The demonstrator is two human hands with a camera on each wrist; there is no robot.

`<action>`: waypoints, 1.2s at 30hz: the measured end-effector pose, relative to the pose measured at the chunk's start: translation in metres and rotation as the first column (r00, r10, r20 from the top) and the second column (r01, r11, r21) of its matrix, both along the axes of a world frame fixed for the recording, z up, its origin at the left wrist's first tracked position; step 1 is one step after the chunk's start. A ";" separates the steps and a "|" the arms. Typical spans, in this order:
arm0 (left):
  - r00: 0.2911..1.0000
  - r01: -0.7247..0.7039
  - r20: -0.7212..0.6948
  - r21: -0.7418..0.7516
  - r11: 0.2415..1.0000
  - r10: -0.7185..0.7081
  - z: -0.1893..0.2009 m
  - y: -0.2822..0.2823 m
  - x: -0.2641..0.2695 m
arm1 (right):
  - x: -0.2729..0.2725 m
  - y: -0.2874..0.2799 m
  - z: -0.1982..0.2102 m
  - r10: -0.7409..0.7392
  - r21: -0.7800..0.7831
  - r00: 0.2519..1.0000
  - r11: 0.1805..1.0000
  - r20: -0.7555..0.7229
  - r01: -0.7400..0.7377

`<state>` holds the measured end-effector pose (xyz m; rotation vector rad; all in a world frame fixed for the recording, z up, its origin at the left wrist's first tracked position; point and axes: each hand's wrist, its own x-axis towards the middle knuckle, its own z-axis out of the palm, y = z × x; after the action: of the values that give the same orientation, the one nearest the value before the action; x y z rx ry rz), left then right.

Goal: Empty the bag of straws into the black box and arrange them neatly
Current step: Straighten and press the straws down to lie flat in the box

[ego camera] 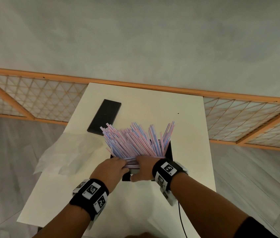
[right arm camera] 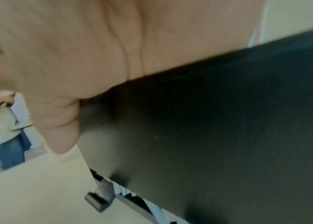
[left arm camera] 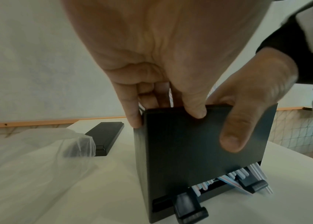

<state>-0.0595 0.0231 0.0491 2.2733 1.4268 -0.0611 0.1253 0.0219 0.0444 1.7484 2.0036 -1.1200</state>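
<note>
The clear bag (ego camera: 63, 152) lies limp on the table's (ego camera: 187, 121) left, so the emptying looks done. The left hand (ego camera: 108, 170) grips the black box's (left arm camera: 199, 145) near rim, fingers inside on the straws (ego camera: 135, 140), with the right hand (ego camera: 144, 170) clamped likewise beside it. The straws fan out messily — tidying's left, and a lid (ego camera: 104, 115) sits at the far left.

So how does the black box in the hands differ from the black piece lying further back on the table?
The box stands upright at the near side of the table, gripped by both hands, left hand and right hand; the black piece lies flat, untouched. The box is full of striped straws fanning out the top; the piece holds nothing. The box is tall and bulky, the piece long and thin. Both are matte black.
</note>
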 end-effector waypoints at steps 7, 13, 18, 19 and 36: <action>0.997 0.073 0.046 -0.063 0.995 -0.070 -0.003 0.006 -0.005 | 0.009 -0.020 -0.006 0.108 0.355 0.990 0.925 0.093 -0.134; 0.994 0.090 0.071 -0.066 0.994 -0.085 -0.003 0.004 -0.010 | 0.027 -0.044 0.024 0.060 0.553 0.995 0.833 -0.079 -0.007; 0.994 0.049 0.101 -0.051 0.997 -0.044 0.000 0.004 -0.009 | 0.061 -0.051 0.034 -0.338 0.571 0.901 0.698 -0.271 0.433; 0.995 0.042 0.097 -0.044 0.998 -0.038 -0.001 0.003 -0.009 | 0.069 -0.048 0.033 -0.400 0.570 0.872 0.661 -0.282 0.488; 0.975 0.223 -0.025 0.132 0.966 -0.222 -0.009 -0.004 -0.009 | 0.093 -0.002 0.013 -0.630 0.487 0.732 0.570 -0.258 0.662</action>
<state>-0.0689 0.0191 0.0404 2.5393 1.2070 -0.0487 0.2184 0.0197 0.0575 2.9712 1.8522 -0.7596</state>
